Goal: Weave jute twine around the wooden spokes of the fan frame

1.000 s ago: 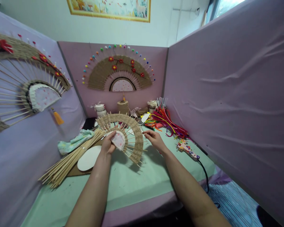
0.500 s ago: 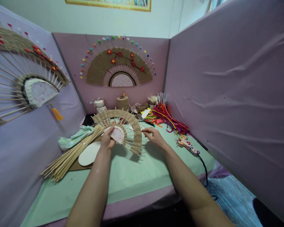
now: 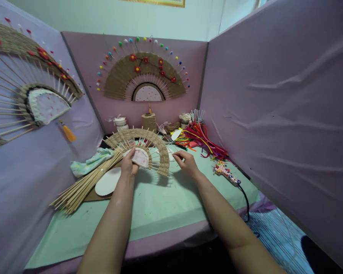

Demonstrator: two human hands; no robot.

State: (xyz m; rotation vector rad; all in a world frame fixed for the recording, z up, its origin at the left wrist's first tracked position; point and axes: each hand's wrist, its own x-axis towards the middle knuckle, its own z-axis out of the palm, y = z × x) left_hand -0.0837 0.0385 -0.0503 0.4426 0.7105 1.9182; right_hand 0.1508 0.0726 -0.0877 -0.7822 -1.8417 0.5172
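Half-round woven fan is held up above the counter, between the two hands. The left hand grips it at the cloth-covered half-disc: its thumb lies over the front, while its other fingers are mostly hidden behind. The right hand is just beside the outer edge, with thumb and forefinger pinched together near the thin stick ends; I cannot tell whether a strand is between them.

I judge that the fan is very light. The twine band looks dry and rough, so it should not slip easily, but it may bend or shift along the sticks. The sticks themselves seem stiff and thin, and a sideways push could break them or make them loose. The half-disc seems the best place for holding; near the rim, only a gentle pinch is suitable.

Left of the fan lie a bundle of bamboo sticks and a white oval card. Behind it stands a twine spool. Farther right are pipe cleaners and a patterned glue gun.
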